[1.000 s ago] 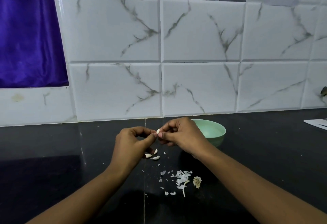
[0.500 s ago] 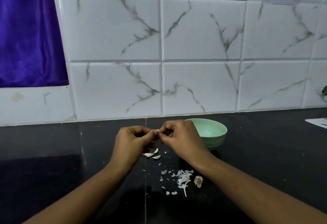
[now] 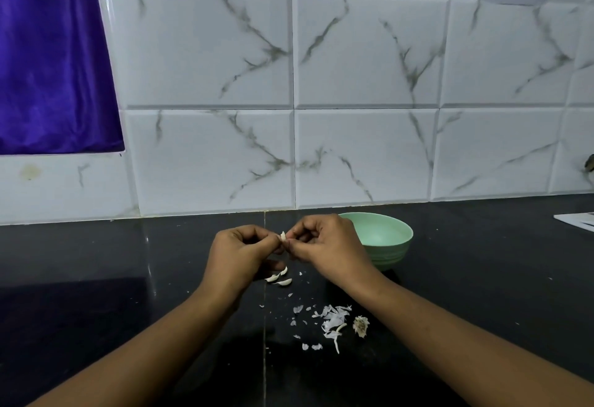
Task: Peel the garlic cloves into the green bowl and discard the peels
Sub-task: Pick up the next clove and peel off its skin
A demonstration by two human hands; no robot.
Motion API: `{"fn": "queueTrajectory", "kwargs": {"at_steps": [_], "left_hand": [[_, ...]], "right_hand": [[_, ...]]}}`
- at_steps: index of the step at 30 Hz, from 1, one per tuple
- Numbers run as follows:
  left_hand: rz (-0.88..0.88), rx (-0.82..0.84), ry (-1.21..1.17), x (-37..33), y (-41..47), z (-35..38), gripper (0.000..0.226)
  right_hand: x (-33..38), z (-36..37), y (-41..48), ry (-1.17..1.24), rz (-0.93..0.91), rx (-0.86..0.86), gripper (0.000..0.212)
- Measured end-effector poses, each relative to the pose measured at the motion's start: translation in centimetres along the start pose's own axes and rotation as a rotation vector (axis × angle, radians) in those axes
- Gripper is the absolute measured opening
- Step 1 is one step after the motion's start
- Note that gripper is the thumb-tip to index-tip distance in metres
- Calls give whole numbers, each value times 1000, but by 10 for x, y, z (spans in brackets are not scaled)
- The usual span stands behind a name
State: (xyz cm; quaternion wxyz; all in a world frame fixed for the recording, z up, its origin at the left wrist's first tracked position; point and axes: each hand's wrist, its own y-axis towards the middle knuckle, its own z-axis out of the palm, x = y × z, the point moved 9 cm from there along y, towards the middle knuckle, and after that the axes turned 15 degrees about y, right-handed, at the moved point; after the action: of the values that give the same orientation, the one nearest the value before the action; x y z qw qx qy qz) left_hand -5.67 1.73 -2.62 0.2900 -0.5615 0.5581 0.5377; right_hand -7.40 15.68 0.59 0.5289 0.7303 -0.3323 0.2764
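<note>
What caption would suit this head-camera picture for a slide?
The left hand and right hand pinch a garlic clove over the black counter, beside a green bowl, loose cloves and peels.

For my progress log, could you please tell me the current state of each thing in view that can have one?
Garlic clove: pinched from both sides, above the countertop.
Left hand: fingers curled, pinching the clove.
Right hand: fingers curled, pinching the clove.
Green bowl: upright; visible inside holds nothing.
Loose cloves: lying on the countertop.
Peels: scattered on the countertop, undiscarded.
</note>
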Motion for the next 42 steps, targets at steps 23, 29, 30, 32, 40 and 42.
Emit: {"fn": "queueTrajectory", "kwargs": {"at_steps": [23,29,30,32,40,42], "left_hand": [[-28,118,-15,0,3,8,20],[-26,135,-28,-1,3,8,16],[-21,126,-18,-1,4,6,16],[-14,114,-8,0,5,5,18],[57,60,80,-2,6,0,15],[132,26,184,-8,5,-3,12]], "right_hand": [[-3,-4,0,-8,15,-50,23],[7,-2,-3,-115,-31,-18,14],[9,-1,-3,-132,-44,-14,11],[11,0,-4,-153,-66,-9,8],[-5,3,-3,113,138,50,9],[-15,7,-6,365,311,76,14]]}}
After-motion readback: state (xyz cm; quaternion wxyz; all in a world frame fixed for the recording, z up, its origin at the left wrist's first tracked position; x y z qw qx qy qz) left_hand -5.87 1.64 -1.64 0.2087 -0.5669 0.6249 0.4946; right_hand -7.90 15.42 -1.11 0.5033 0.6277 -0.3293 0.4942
